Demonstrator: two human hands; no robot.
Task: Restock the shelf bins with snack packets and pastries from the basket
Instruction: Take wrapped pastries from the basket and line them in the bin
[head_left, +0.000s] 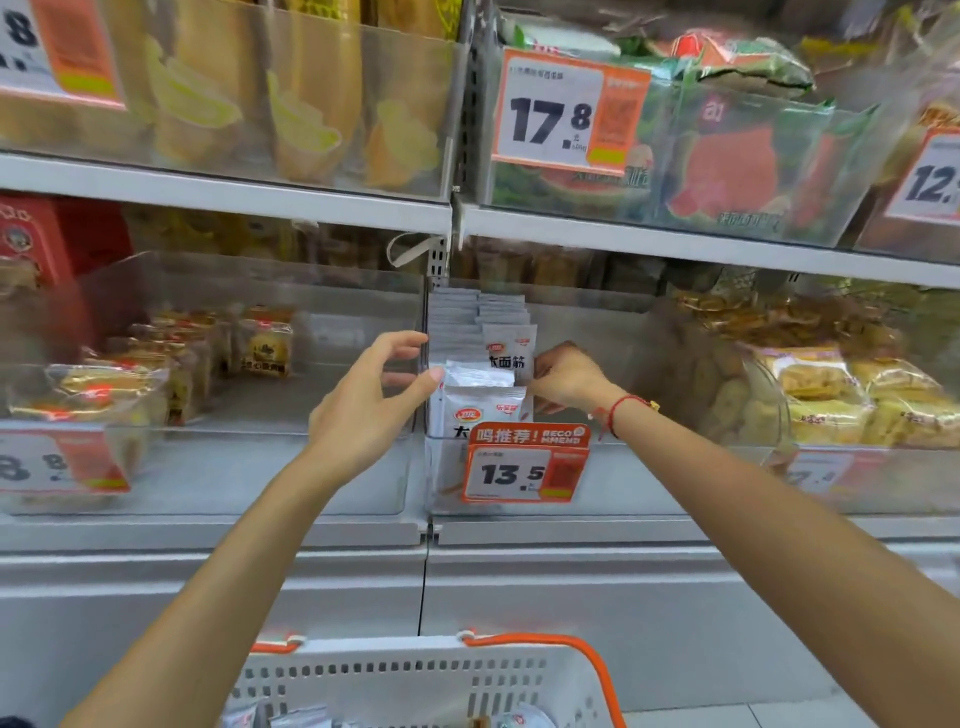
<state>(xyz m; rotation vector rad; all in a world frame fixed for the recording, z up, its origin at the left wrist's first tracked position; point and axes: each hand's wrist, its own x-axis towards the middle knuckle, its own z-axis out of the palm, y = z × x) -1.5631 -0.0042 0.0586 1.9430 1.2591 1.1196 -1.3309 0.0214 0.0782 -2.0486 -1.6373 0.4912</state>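
Both hands are at the narrow clear bin (434, 467) in the middle of the shelf (223, 195), where white snack packets (480, 410) stand upright in a row, one behind another, so that each front faces the shopper. The left hand (363, 405) is on the left side of the row with its fingers (402, 345) loosely spread and a little bent; the thumb tip touches the top corner of the front packets, and I judge that it steadies the row and does not truly grip anything. The right hand (563, 376) is on the right side, its fingers curled down and pinching the edge of a packet, probably to push it straight into line with the others. The bin is narrow, so the packets must go in standing, and two hands are needed to keep them from falling forward. A price tag (519, 470) hangs on the bin front and hides the lower part of the packets. The basket (415, 675) with an orange handle (587, 665) waits below, near the body, and some more packets (244, 716) lie in it, so the restocking seems not finished. Pastries (826, 387) already lie in the wide bins at both sides.
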